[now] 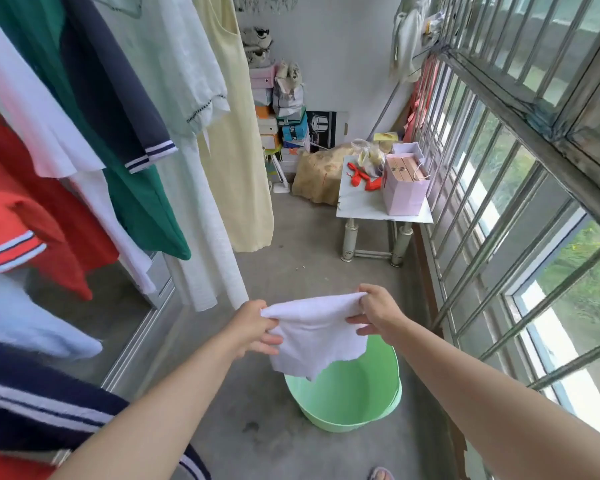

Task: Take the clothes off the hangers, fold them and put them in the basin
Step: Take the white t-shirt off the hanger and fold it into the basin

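A folded white garment (314, 336) hangs between my two hands above the floor. My left hand (253, 327) pinches its left top corner and my right hand (378, 315) pinches its right top corner. Its lower edge dangles over the far rim of the light green basin (361, 410), which stands on the concrete floor and looks empty where visible. Several clothes hang along the left: a red shirt (32, 220), a green shirt with navy sleeves (132, 188), a white dress (187, 98) and a pale yellow dress (239, 150).
A small white table (361, 202) with a pink paper bag (404, 188) stands ahead on the right. Stacked boxes (278, 116) and bags fill the far corner. A barred window (499, 168) runs along the right side. A sliding door track lies low on the left.
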